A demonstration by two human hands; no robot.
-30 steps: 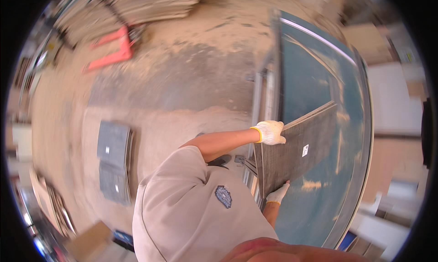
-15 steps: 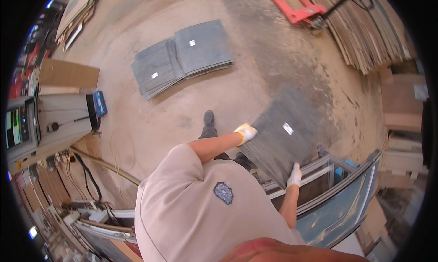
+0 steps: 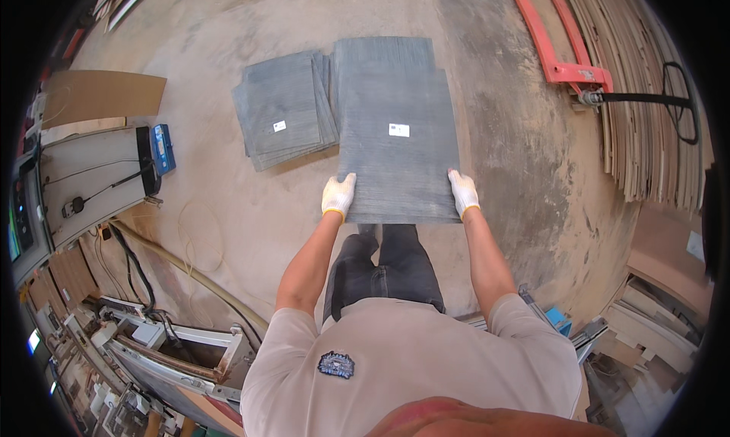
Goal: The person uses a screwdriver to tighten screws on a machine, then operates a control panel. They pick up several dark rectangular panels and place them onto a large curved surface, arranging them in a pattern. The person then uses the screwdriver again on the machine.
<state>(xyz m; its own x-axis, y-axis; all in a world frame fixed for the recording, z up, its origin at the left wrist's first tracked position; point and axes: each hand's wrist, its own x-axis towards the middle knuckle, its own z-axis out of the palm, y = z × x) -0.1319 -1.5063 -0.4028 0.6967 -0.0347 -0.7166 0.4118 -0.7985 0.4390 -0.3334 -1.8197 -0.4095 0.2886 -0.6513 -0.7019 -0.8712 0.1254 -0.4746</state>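
Between my hands is a dark grey panel (image 3: 399, 171) with a wood-like grain and a small white label. My left hand (image 3: 339, 193), in a whitish knit glove with a yellow cuff, grips its left edge near the close corner. On the right edge, my gloved right hand (image 3: 464, 193) holds it the same way. Its far end overlaps a stack of like grey panels (image 3: 384, 53) on the floor, hiding most of that stack; whether the two touch I cannot tell. Left of it lies a second, fanned-out stack of grey panels (image 3: 277, 102), also labelled.
A red pallet jack (image 3: 572, 72) stands at the far right beside a large pile of brown boards (image 3: 639, 117). Machinery with a control cabinet (image 3: 95, 171) is on the left, a blue box (image 3: 163, 148) at its side. A hose (image 3: 175, 262) crosses the floor at lower left.
I have turned left from the metal frame toward the floor stacks. The grey panel has swung round in both hands and now extends straight ahead over the right-hand stack.
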